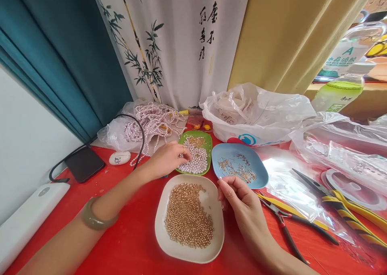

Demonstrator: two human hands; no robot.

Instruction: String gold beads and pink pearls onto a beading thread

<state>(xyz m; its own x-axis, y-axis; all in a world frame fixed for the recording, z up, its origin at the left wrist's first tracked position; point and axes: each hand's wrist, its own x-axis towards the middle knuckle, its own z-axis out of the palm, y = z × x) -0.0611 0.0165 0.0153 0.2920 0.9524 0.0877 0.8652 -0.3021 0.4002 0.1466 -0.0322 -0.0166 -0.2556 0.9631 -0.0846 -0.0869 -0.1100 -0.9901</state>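
Note:
My left hand [173, 157] reaches over the left side of a green plate [209, 146]. Its fingers bend down, thumb and fingertips close together, at the lilac pearl beads [198, 159]; whatever they pinch is hidden. Small gold beads [197, 141] lie at the back of that plate. My right hand [237, 196] is closed in a pinch by the right rim of a white dish [219, 242], and what is between its fingertips is too small to make out. Many gold beads [189, 218] fill the dish. Just beyond, a blue plate [260, 162] holds thin metal pins [242, 172].
Red-black pliers [284, 222] and yellow-black pliers [338, 202] lie at right beside a spool [353, 188] and clear plastic bags [290, 178]. Strung lilac beads [148, 124] are heaped at back left. A phone [84, 164], earbud case [119, 158] and black cable [142, 130] lie left.

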